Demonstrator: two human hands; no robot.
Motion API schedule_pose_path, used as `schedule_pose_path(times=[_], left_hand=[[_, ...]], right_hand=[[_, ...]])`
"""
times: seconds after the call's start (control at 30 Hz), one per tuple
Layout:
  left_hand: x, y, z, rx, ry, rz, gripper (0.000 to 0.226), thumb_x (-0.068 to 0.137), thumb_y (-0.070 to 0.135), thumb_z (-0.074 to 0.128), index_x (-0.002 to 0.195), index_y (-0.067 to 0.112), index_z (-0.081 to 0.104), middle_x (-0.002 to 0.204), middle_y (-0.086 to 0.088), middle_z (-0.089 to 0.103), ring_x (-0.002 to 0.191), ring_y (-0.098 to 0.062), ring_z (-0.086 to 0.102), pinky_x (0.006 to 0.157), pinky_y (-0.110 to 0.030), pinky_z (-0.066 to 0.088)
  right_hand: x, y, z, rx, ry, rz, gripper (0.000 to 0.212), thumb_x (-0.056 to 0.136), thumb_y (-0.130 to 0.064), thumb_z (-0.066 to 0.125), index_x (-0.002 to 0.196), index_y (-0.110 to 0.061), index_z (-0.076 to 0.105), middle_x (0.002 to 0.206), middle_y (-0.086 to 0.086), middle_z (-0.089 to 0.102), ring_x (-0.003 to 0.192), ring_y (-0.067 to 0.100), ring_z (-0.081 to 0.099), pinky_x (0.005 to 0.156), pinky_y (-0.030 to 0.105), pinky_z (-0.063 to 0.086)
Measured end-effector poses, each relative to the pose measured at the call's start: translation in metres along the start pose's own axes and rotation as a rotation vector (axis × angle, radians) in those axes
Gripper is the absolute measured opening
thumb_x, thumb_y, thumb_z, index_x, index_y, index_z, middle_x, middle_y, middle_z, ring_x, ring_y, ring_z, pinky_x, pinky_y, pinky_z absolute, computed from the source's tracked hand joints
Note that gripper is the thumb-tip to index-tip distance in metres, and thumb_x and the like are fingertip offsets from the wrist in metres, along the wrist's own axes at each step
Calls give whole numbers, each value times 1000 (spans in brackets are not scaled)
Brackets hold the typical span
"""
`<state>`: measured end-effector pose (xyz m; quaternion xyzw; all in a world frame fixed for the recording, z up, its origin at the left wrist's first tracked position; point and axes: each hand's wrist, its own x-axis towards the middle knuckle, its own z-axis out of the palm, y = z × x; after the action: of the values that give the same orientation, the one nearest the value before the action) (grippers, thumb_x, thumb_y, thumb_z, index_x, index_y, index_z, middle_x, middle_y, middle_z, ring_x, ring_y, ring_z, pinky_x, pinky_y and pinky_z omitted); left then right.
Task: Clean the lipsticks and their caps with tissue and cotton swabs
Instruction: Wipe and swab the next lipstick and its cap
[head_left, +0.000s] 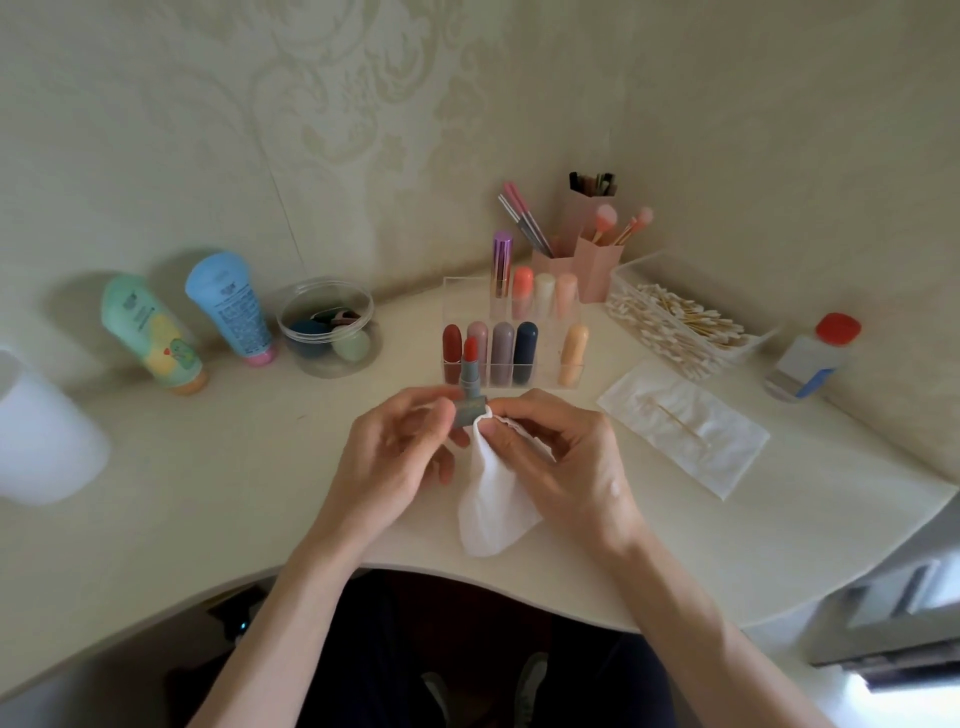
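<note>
We grip uncapped lipstick in left hand, just front of rack; right hand pinches tissue against its case. Early, we judge: capped lipsticks wait in rack, swabs right of rack.

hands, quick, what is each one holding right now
Left hand: grips the uncapped grey-cased lipstick with the orange-red bullet.
Right hand: pinches a crumpled white tissue against that lipstick's base.

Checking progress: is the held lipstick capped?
No, the lipstick in the left hand is uncapped, its red bullet exposed.
</note>
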<state>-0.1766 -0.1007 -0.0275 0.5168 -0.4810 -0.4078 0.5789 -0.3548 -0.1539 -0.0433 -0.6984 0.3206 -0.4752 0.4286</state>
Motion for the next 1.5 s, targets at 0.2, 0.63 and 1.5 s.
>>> schedule_pose_path(times=[0.2, 0.63, 1.5], left_hand=[[0, -4, -1, 81, 18, 119, 15, 85, 17, 75, 98, 10, 72, 84, 0, 78, 73, -11, 70, 71, -16, 52], [1, -5, -5, 158, -5, 149, 26, 88, 24, 73, 114, 18, 78, 98, 0, 80, 90, -20, 74, 85, -21, 56], [-1, 0, -3, 28, 18, 68, 19, 88, 22, 74, 106, 15, 73, 89, -1, 77, 67, -19, 67, 69, -23, 54]], right_hand=[[-1, 1, 2, -31, -28, 28, 14, 95, -15, 77, 108, -11, 82, 91, -3, 76, 84, 17, 72, 78, 31, 56], [-1, 0, 1, 24, -37, 41, 13, 96, -12, 76, 107, -10, 82, 91, 0, 77, 82, 21, 72, 74, 32, 55], [-2, 1, 1, 26, 13, 29, 14, 95, -13, 78, 108, -10, 83, 92, -1, 78, 82, 20, 73, 75, 31, 56]])
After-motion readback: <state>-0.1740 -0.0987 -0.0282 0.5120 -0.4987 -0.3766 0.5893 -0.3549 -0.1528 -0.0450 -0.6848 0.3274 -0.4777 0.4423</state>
